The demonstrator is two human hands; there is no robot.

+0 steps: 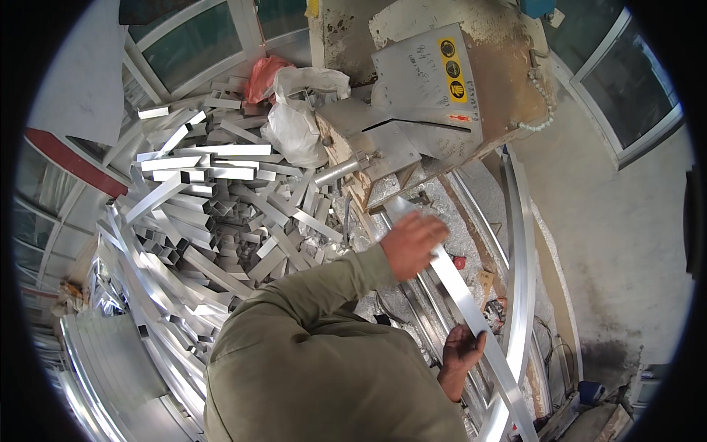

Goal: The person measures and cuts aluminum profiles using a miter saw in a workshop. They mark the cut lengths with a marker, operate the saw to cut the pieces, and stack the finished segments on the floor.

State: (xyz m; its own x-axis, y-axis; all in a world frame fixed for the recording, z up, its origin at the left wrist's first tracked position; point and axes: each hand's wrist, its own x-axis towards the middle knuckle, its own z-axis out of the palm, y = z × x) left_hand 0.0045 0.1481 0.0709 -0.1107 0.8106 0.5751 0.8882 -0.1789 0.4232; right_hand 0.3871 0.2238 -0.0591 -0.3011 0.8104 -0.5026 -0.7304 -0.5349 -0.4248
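A long, flat-sided silver aluminium profile [460,295] runs slantwise from beside the saw table down to the lower right. My left hand [412,247], slightly blurred, curls over its upper part. Lower down, my right hand [462,350] grips the same profile from its left side, palm turned up and thumb at the edge. The profile's upper end lies beyond my left hand, near the front edge of the metal saw table [353,121]. An olive sleeve [331,283] covers my left arm.
A large heap of cut aluminium tubes [213,191] lies to the left. White sacks [298,125] and a red bag [265,77] stand behind it. A slotted metal plate with yellow warning stickers [453,70] is on the saw. Longer profiles [519,272] stretch along the right, near a wall [611,250].
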